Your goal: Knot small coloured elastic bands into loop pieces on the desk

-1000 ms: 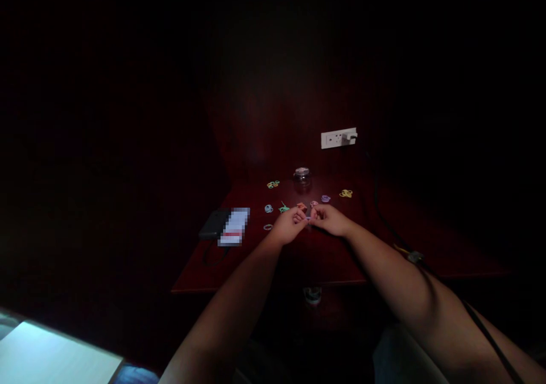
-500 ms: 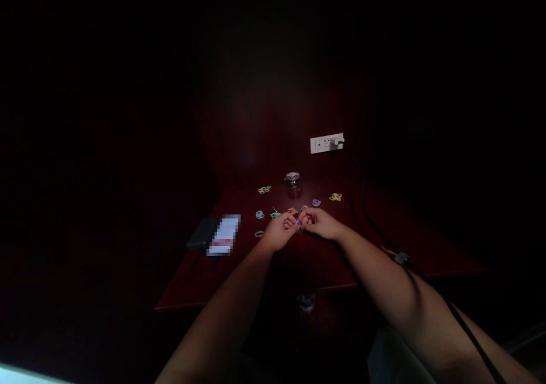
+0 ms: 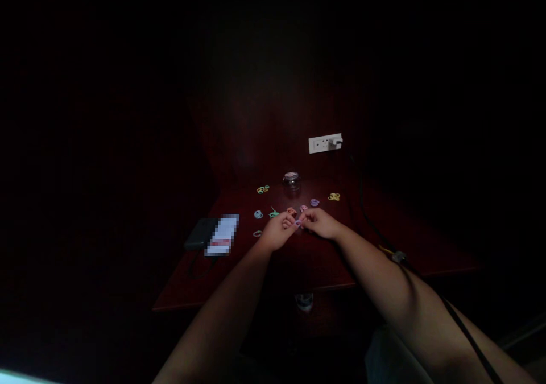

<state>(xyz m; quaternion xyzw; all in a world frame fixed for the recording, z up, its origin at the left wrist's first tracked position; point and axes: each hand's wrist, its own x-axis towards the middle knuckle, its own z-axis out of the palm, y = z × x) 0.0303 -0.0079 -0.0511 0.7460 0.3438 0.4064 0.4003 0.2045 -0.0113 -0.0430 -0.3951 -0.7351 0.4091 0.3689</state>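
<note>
Lavender band [image 3: 298, 223] — small, pale, looped — pinched by left fingers [image 3: 290, 219] and right fingers [image 3: 306, 217].

The pinched band [image 3: 298, 223] is pale lilac. Of the small bundles, one is greyish blue [image 3: 258, 214], one bright green [image 3: 273, 214], one orange [image 3: 291, 211], one pink [image 3: 303, 208], one purple [image 3: 314, 202] and one yellow [image 3: 334, 197]; a mixed cluster [image 3: 263, 189] shows green and yellow. A single loop [image 3: 257, 234] looks pale grey. The desk [image 3: 318, 264] is dark red, the wall socket [image 3: 318, 145] white, the flat block [image 3: 198, 233] black, and the mosaic-blurred panel [image 3: 222, 234] bluish white with a red band.
</note>
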